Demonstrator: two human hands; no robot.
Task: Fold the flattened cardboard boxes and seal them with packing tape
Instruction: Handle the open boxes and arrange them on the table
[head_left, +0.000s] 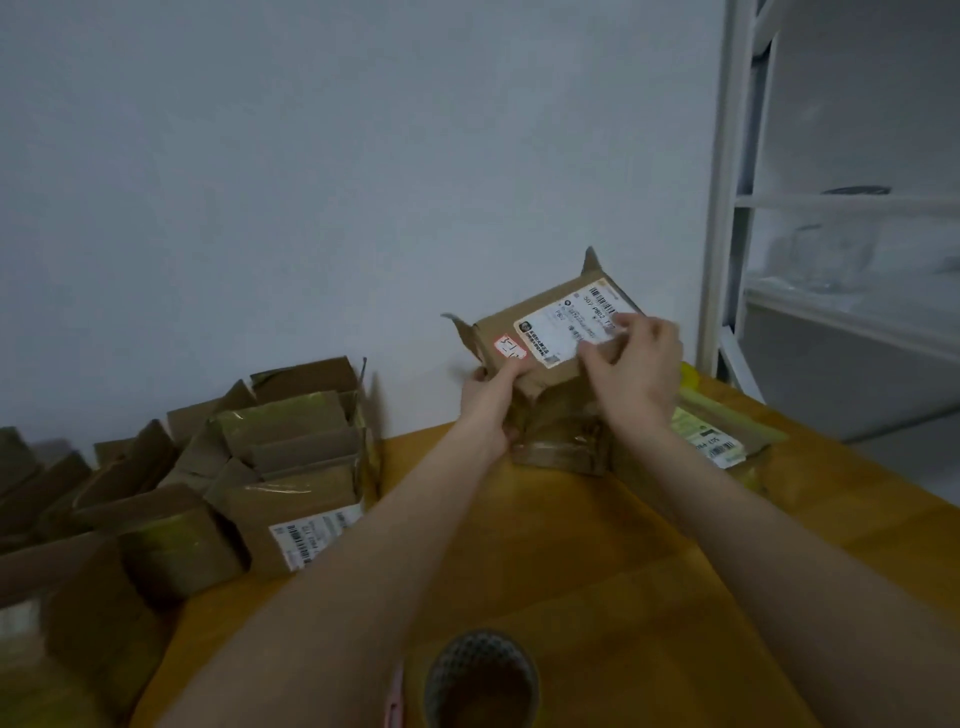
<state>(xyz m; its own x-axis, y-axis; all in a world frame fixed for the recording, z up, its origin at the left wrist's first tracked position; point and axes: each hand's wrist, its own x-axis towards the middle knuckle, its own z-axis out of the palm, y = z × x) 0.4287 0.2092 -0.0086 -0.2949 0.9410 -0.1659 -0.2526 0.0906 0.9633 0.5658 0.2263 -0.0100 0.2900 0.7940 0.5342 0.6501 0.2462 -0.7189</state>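
Both hands up, left hand (491, 400) and right hand (636, 364) gripping cardboard box (540, 332) over yellow wooden table (597, 545), tape roll (480, 680) at near edge, pale wall (311, 182) behind, white shelving (737, 208) at right

- Plain white wall (311, 182) behind, dim bluish light.
- Yellow-orange wood table (597, 561) in front, pushed up to the wall.
- White metal shelf unit (737, 208) at right w/ blurry clear items; pale floor below.
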